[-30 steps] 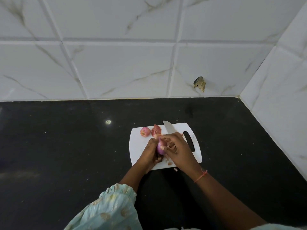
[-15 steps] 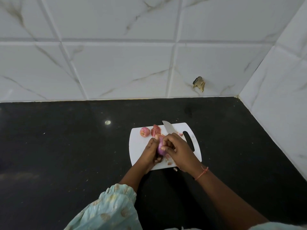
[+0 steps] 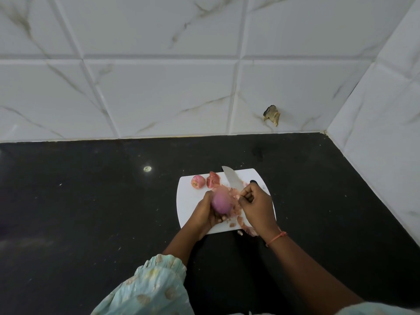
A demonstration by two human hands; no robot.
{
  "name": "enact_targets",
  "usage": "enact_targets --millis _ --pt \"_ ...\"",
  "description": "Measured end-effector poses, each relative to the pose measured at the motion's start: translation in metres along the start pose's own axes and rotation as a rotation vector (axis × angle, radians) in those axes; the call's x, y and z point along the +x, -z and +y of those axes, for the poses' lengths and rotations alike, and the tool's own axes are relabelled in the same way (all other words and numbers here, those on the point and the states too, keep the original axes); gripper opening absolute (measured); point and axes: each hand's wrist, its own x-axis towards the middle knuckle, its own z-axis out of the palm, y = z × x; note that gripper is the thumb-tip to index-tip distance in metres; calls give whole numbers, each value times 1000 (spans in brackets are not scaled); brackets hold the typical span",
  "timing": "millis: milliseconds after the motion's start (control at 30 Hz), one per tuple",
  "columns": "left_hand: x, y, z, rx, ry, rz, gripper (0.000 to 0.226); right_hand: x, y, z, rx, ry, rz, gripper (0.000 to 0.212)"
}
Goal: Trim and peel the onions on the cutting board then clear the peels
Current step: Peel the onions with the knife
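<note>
two hands over the white cutting board (image 3: 186,201) on the black surface (image 3: 91,212). left hand (image 3: 205,212) cups a peeled onion (image 3: 221,203); right hand (image 3: 256,206) pinches loose peel (image 3: 234,193) and grips the knife (image 3: 231,179). unpeeled onion (image 3: 198,181) at the board's far edge.

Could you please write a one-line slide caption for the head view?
Left hand holds onion; right hand pulls peel over cutting board.

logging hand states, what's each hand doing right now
Left hand: closed around the peeled onion.
Right hand: fingers curled, pinching a strip of onion peel.
</note>
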Motion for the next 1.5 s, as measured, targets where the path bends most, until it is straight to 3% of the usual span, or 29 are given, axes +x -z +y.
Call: enact_targets --millis 167,333,667,767,833,1033,1167,1233,1400,1500 --pt "1 1 -2 4 -7 7 51 -1 0 0 65 78 -24 14" --pt "2 5 -3 -12 -22 -18 52 -9 -10 -8 65 126 -214 18" --pt "1 7 -5 -71 -16 -58 48 -1 -7 -4 77 -12 -61 17" --pt "-4 12 -8 -142 -99 -128 37 -1 1 -4 120 -16 -54 17" --pt "-6 15 -11 -164 -174 -196 49 -4 5 -9 173 -2 -107 4" --pt "-7 18 -14 -154 -221 -252 74 -14 4 -16 195 89 -229 39" --pt "-8 16 -13 -151 -237 -347 86 -15 3 -19 203 121 -263 43" --pt "-7 17 -12 -167 -239 -376 88 -14 3 -22 271 52 -248 40" --pt "-8 18 -10 -217 -214 -343 91 -10 0 -22 734 -293 -276 33" --pt "-7 17 -11 -203 -199 -329 85 -8 2 -19 739 -262 -326 35"
